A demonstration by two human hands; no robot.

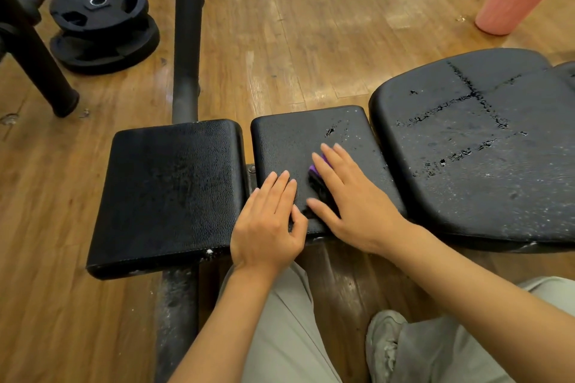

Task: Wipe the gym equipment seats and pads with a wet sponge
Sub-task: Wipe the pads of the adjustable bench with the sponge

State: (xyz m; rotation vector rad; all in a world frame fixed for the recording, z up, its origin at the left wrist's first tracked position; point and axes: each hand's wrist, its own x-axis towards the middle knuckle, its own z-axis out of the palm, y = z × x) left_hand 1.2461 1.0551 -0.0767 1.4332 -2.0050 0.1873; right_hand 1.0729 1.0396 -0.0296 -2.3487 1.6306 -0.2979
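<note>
Single head view — looking steeply down, close over bench pads (pixel 305 146)

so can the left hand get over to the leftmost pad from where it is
Probably yes. The left hand rests flat on the middle pad, right beside the left pad, and nothing lies between them.

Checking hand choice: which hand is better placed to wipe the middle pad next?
Right. The right hand already presses the sponge flat on the middle pad; the left hand only rests at its edge.
</note>
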